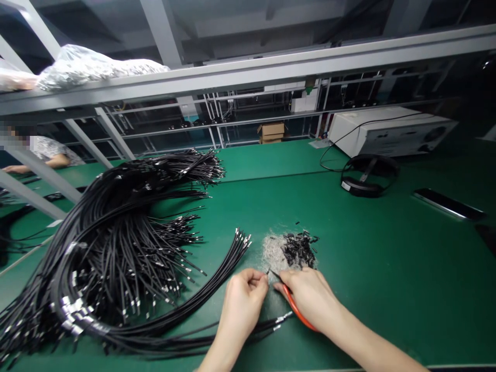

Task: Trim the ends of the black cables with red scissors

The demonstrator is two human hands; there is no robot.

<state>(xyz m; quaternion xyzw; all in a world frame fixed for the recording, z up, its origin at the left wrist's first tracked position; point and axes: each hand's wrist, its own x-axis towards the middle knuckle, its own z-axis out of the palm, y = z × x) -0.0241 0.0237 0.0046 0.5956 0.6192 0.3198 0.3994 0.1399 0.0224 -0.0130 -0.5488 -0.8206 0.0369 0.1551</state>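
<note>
My left hand (247,294) is closed in a pinch, and a thin black piece (268,271) pokes out at its fingertips. It may be a cable end, but most of it is hidden. In my right hand (306,292) I grip red-handled pliers (297,309), their dark jaws pointing at the left fingertips. Just beyond both hands lies a pile of short black tubes (300,249) beside clear plastic scraps (274,250). A bundle of black cables (209,289) with whitish ends curves up left of my left hand; other cable ends (284,318) stick out beneath my wrists.
A large heap of black cables (116,227) covers the left of the green table (372,258). At the right are a black headband-like device (364,181), a phone (447,203) and a white box-shaped machine (387,135). A shelf rail (248,70) crosses above. Another person's arm (58,160) shows far left.
</note>
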